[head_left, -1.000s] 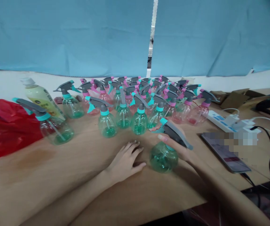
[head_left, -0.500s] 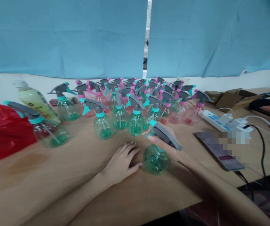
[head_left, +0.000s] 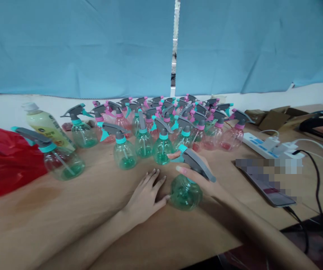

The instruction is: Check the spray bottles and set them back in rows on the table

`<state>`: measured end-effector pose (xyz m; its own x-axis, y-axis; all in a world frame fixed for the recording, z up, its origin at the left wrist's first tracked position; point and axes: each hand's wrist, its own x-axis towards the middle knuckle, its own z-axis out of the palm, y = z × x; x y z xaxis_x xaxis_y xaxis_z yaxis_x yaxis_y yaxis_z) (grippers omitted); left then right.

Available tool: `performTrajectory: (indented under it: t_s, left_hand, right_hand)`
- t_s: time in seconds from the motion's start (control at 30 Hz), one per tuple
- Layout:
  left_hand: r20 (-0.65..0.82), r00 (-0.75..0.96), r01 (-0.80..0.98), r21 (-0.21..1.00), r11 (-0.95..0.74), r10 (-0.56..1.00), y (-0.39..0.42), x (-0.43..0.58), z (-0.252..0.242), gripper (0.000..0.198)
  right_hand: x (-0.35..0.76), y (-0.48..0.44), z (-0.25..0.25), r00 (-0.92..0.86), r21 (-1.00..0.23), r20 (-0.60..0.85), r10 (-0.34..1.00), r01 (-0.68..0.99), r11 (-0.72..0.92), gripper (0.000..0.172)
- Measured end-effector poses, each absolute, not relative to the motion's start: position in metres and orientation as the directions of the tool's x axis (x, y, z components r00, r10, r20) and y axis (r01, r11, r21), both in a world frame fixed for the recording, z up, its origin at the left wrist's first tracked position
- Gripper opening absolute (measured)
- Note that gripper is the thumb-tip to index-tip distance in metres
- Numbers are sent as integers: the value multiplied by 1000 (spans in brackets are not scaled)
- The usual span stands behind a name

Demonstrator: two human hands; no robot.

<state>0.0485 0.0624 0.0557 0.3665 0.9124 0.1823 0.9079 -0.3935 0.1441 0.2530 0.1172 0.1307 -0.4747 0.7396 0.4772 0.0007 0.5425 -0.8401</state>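
My right hand [head_left: 202, 179] is wrapped round the neck of a green spray bottle [head_left: 185, 193] with a grey and turquoise trigger head. Its thumb lies across the near side below the head, and one finger sticks out past the trigger toward the other bottles. The bottle stands close to the table, leaning a little; whether its base touches cannot be made out. Flat on the wood beside it rests my left hand [head_left: 147, 197], fingers spread, thumb tip at or near the bottle's side. Just behind stands a second green spray bottle [head_left: 163, 149].
Several pink spray bottles [head_left: 231, 137] and green ones crowd the back. At left are another spray bottle [head_left: 64, 165], a drink bottle [head_left: 49, 127] and a red plastic bag [head_left: 12, 165]. A phone [head_left: 265, 185], a power strip [head_left: 260, 145] and cables lie at right.
A finger of my right hand has stretched out from the trigger. The hand still grips the bottle, my left hand stays flat, and the view has shifted slightly.
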Motion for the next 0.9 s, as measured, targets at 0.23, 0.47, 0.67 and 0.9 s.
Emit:
performTrajectory:
  t_s: [0.23,0.47,0.67,0.9]
  left_hand:
    - [178,371,909,129,-395,911,63,48,54,63]
    - [153,382,916,68,-395,911,63,49,56,65]
    - [150,383,917,55,-395,911,63,50,58,63]
    - [154,379,917,66,-392,912,63,50,58,63]
  right_hand:
    - [252,117,130,-485,-846,483,729,-41,532,22]
    - [254,122,126,-510,-835,497,702,-61,547,21]
    - [261,118,131,-512,-814,485,709,31,580,25]
    - [262,118,130,-513,-830,476,715,7,557,22]
